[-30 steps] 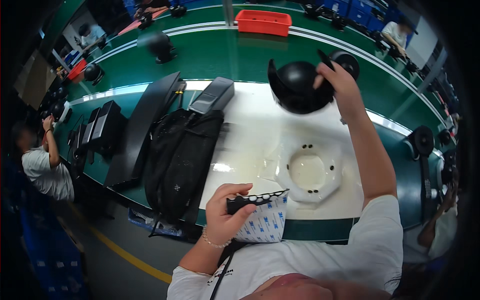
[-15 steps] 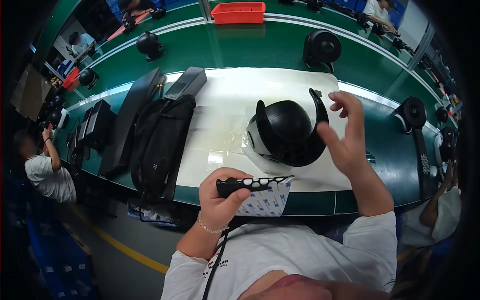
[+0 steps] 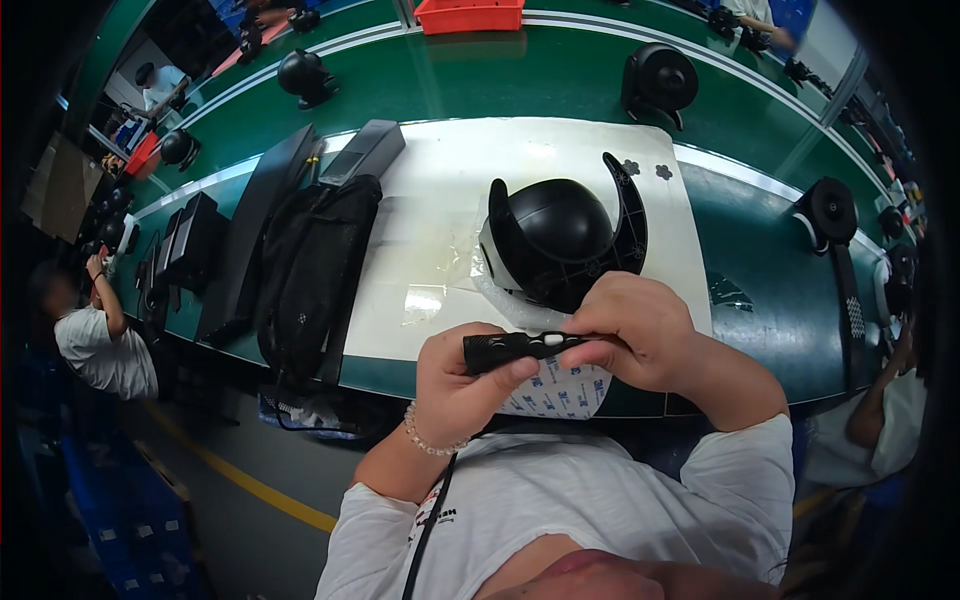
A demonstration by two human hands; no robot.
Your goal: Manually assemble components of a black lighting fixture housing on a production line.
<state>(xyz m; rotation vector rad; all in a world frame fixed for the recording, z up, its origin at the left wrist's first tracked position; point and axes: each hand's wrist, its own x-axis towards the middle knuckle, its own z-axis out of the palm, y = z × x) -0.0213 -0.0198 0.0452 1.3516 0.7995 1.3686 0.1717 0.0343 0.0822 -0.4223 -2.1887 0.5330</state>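
Observation:
My left hand [image 3: 460, 385] grips a folded black adhesive sheet [image 3: 495, 350] with cut-out holes. Its white backing paper [image 3: 560, 392], printed in blue, hangs below. Thumb and fingers of my right hand [image 3: 640, 335] pinch the other end of that sheet; whether a small piece is between them is hidden. Just beyond my hands, a black rounded device [image 3: 555, 225] with a domed middle and two curved horn-like arms rests on clear wrap [image 3: 515, 305]. Small dark flower-shaped pieces [image 3: 664, 172] lie beside its right arm, and similar shapes show on that arm.
White paper [image 3: 420, 230] covers the middle of the green bench. To the left lie a black mesh bag [image 3: 320, 270], a long black box [image 3: 265, 220] and a grey box [image 3: 365, 150]. Similar black devices [image 3: 660, 80] and a red bin [image 3: 470, 15] stand farther back. Other people work around.
My right hand has come down from beside the device's right arm to the sheet and closed on its end. My left hand has shifted slightly right and up with the sheet.

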